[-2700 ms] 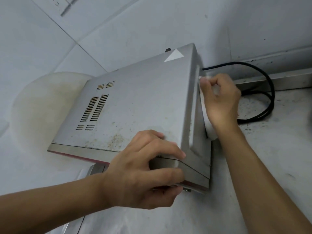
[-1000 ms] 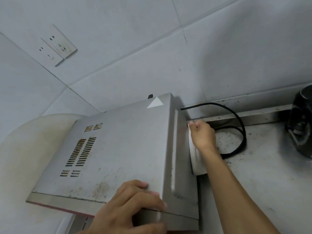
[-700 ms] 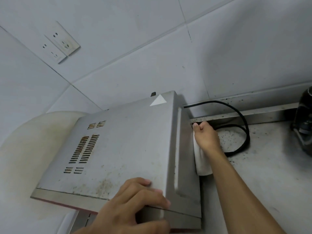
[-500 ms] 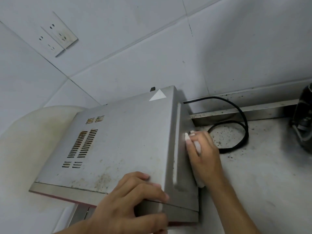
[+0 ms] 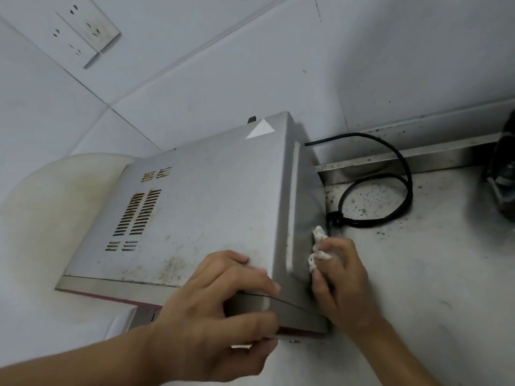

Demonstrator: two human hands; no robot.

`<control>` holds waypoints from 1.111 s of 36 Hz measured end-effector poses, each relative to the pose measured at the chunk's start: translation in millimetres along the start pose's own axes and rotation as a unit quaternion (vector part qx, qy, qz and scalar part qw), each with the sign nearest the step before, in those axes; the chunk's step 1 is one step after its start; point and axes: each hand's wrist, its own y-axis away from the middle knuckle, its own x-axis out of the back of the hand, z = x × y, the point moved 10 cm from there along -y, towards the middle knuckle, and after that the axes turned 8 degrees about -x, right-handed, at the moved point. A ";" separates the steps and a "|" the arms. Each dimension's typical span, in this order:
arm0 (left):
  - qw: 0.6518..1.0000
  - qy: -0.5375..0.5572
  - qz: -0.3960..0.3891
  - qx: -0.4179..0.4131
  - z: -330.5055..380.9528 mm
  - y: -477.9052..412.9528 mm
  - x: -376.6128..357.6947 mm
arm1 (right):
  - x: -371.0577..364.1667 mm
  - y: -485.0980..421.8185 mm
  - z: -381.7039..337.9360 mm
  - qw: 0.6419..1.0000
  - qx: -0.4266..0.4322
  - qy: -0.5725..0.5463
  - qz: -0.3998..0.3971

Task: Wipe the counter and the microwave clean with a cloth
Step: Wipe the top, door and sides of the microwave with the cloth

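Step in hand: I judged this to be the wipe of the microwave's right side panel. To do it well I would have kept the cloth flat on the metal, run long strokes from front to back, and held the casing firm so it did not slide.
Left hand (image 5: pixel 217 310): nearest to me. It gripped the front right corner of the microwave (image 5: pixel 200 207).
Left fingers (image 5: pixel 250 277): curled closed over the top edge, with the thumb under the front lip. They held nothing else.
Right hand (image 5: pixel 342 280): just beside the left, low on the side panel near the front.
Right fingers (image 5: pixel 320 282): closed round the bunched white cloth (image 5: pixel 319 250), pinching it and pressing it against the panel. A tuft stuck out above the knuckles.
Cloth note: it was wadded, so little of it met the metal. I would have spread it wider.
Microwave top: grey, with vent slots to the left and brown specks near the front edge. By my reading it had not yet been wiped.
Table (image 5: pixel 434 288): steel, to the right of the microwave, with dark crumbs scattered on it, thickest toward the back. It looked unwiped.
Cord (image 5: pixel 401 162): black, looped on the table behind the right hand and close to the cloth. A back stroke risked snagging it.
Right edge: a dark appliance (image 5: pixel 501 185), only partly in view.
Left side: a pale round object (image 5: pixel 41 218) beside the microwave. I could not tell what it was.
Far: a tiled wall with a socket (image 5: pixel 83 32) at upper left.
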 end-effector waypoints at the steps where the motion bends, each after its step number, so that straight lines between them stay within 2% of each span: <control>1: 1.000 0.003 0.001 -0.001 0.2 0.1 -0.5 | 0.0 3.0 2.4 1.000 0.002 0.009 -0.006; 3: 1.000 0.006 0.001 -0.005 0.2 1.0 -1.6 | 3.7 1.8 -14.4 0.999 0.046 0.016 0.002; 7: 1.000 -0.007 -0.008 -0.017 0.4 1.4 -3.4 | 10.9 -8.1 -85.8 0.981 0.194 -0.007 0.010; 10: 1.000 -0.008 -0.012 -0.022 0.7 2.6 -4.6 | 10.3 -4.4 -94.9 0.970 0.241 -0.025 0.007; 17: 1.000 -0.011 -0.005 -0.022 1.0 3.3 -4.9 | -1.8 9.6 -29.4 0.990 0.139 0.019 -0.029; 25: 0.999 -0.011 -0.024 -0.025 0.1 3.9 -7.2 | 10.9 -11.0 -99.2 0.976 0.217 0.000 0.032; 27: 0.999 -0.009 -0.021 -0.025 0.3 4.0 -7.3 | 7.9 -9.3 -84.3 0.980 0.197 0.007 0.013; 31: 0.999 -0.014 -0.014 -0.025 0.0 4.3 -7.3 | -2.9 -5.9 -22.2 0.990 0.105 0.047 -0.077; 33: 1.000 -0.013 -0.010 -0.025 0.3 4.4 -7.2 | -3.1 -4.6 -7.7 0.992 0.081 0.050 -0.086; 40: 0.999 -0.013 -0.017 -0.030 0.2 3.6 -7.7 | 10.2 -19.9 -67.6 0.992 0.113 -0.052 0.010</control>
